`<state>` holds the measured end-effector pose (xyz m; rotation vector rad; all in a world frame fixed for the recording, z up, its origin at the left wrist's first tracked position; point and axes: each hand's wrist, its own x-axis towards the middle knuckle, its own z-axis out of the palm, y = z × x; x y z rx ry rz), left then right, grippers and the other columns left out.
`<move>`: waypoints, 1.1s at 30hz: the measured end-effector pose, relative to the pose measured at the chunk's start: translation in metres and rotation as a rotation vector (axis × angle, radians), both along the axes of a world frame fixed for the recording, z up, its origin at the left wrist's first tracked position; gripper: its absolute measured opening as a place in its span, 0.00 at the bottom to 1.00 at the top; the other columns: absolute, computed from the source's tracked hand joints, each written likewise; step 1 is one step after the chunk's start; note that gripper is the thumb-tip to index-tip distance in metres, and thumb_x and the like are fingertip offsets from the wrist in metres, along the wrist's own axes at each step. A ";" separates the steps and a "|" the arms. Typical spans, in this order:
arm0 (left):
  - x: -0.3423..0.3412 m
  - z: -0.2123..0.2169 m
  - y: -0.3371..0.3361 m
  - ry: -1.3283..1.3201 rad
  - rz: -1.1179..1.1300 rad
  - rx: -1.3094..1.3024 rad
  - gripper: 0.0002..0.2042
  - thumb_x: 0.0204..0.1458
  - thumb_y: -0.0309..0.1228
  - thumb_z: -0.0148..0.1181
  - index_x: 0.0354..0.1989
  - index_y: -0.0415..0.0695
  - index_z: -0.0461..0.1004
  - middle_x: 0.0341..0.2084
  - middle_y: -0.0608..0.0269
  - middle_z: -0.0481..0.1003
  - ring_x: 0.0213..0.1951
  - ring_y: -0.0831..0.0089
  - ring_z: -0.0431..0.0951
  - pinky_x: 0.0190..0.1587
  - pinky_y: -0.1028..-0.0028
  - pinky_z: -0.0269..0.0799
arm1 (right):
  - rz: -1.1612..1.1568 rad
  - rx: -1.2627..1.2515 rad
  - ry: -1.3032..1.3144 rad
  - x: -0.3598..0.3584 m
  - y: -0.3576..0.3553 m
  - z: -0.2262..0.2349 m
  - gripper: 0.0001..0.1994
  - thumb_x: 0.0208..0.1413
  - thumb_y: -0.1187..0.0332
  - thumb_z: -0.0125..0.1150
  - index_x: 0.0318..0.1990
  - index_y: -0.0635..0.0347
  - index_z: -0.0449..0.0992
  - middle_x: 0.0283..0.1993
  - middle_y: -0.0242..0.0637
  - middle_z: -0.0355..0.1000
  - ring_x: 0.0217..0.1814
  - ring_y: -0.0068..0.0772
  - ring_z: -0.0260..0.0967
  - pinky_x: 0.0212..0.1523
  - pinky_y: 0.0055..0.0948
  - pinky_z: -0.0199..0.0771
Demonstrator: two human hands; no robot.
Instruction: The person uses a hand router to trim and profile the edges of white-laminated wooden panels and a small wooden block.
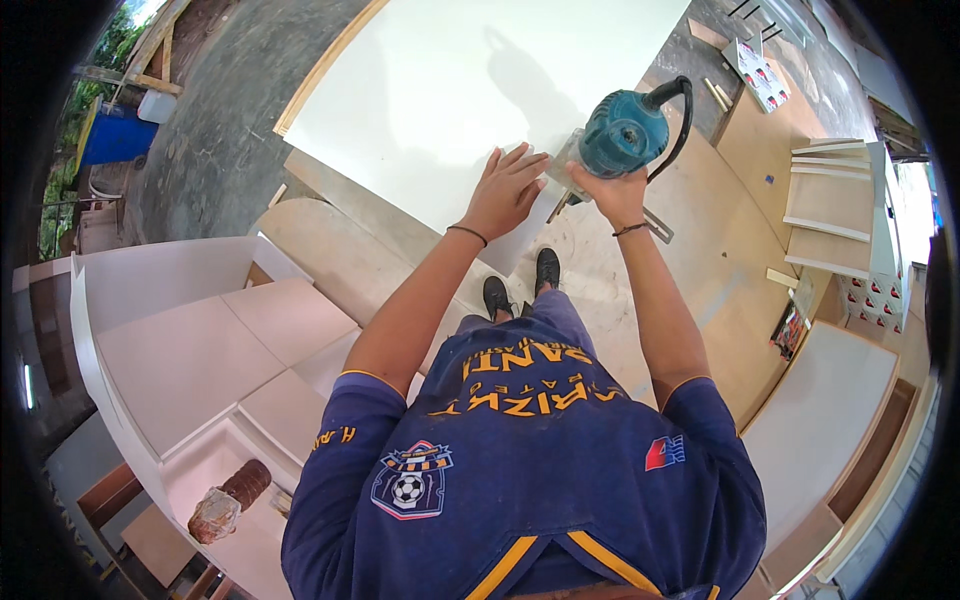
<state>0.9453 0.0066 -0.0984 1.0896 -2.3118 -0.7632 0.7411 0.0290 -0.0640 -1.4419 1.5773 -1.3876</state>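
I see the left hand (507, 190) flat, fingers spread, pressing the white panel (450, 90) near its corner. Right hand (612, 195) is clamped on the teal trimmer (622, 133), which sits at the panel's edge just beside the left hand, black cord (680, 110) looping off it. Hands are close together. Black shoes (522, 285) are on the plywood (700, 260) below.

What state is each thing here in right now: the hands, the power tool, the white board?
left hand: open, flat on the white board
right hand: closed around the teal trimmer
teal trimmer: upright at the board's edge, cord attached
white board: lying flat, held down
white cabinet: lying open
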 end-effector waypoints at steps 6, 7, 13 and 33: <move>0.001 -0.001 0.005 0.018 0.008 -0.022 0.18 0.61 0.33 0.52 0.60 0.52 0.70 0.61 0.68 0.69 0.68 0.59 0.58 0.71 0.50 0.42 | -0.034 -0.021 -0.016 0.007 0.004 -0.003 0.25 0.37 0.69 0.80 0.44 0.68 0.76 0.44 0.38 0.78 0.45 0.28 0.76 0.48 0.29 0.77; 0.000 -0.001 0.007 0.008 0.006 -0.030 0.18 0.61 0.33 0.52 0.60 0.52 0.71 0.60 0.68 0.70 0.68 0.59 0.58 0.71 0.50 0.42 | -0.037 -0.038 0.021 0.009 0.005 -0.002 0.25 0.37 0.69 0.80 0.44 0.67 0.76 0.45 0.38 0.78 0.45 0.28 0.76 0.48 0.29 0.77; 0.003 0.001 0.014 -0.037 0.006 -0.106 0.16 0.59 0.32 0.54 0.56 0.51 0.74 0.57 0.69 0.72 0.66 0.59 0.62 0.69 0.48 0.46 | -0.012 -0.010 -0.077 0.020 0.021 0.003 0.25 0.37 0.69 0.80 0.44 0.67 0.76 0.45 0.38 0.78 0.45 0.28 0.76 0.49 0.29 0.77; 0.073 0.000 0.100 -0.036 -0.053 -0.125 0.16 0.57 0.29 0.55 0.55 0.45 0.74 0.56 0.63 0.73 0.64 0.59 0.65 0.67 0.51 0.55 | -0.009 0.158 -0.210 0.089 0.111 0.012 0.25 0.37 0.68 0.78 0.45 0.65 0.76 0.44 0.39 0.78 0.45 0.28 0.77 0.47 0.29 0.78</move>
